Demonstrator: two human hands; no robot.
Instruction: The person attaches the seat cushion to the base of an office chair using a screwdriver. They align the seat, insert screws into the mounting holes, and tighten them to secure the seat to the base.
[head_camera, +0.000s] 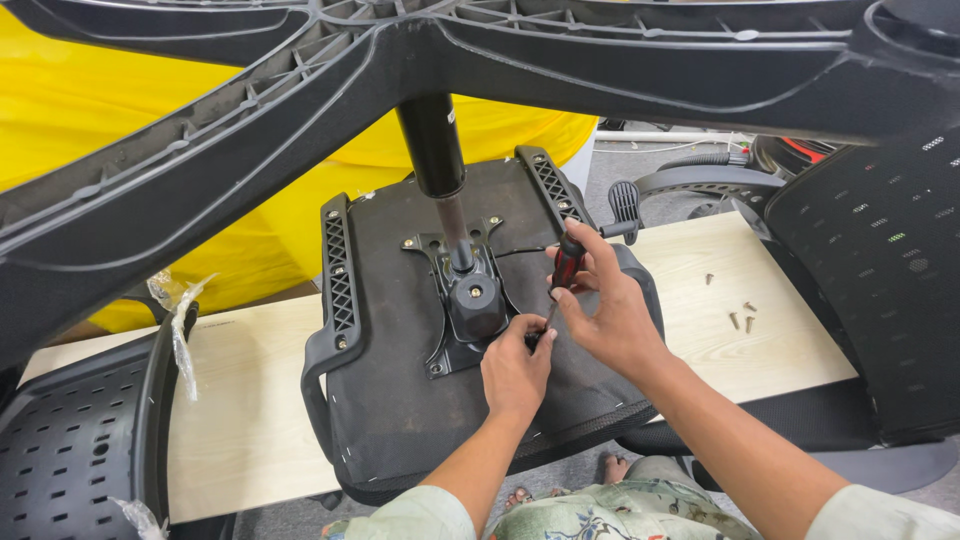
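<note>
Your right hand (610, 315) grips the screwdriver (560, 280); your left hand (515, 370) pinches its tip at the mounting plate (440, 300), 4 o'clock corner. Tilt, and it may slip off.

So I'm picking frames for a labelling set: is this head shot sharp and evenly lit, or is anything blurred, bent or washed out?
Head view: the right hand, screwdriver and seat underside are sharp under soft, even light; the chair base across the top bows from the wide lens and looks slightly soft; the yellow sheet is bright but not blown out; no glare.
</note>
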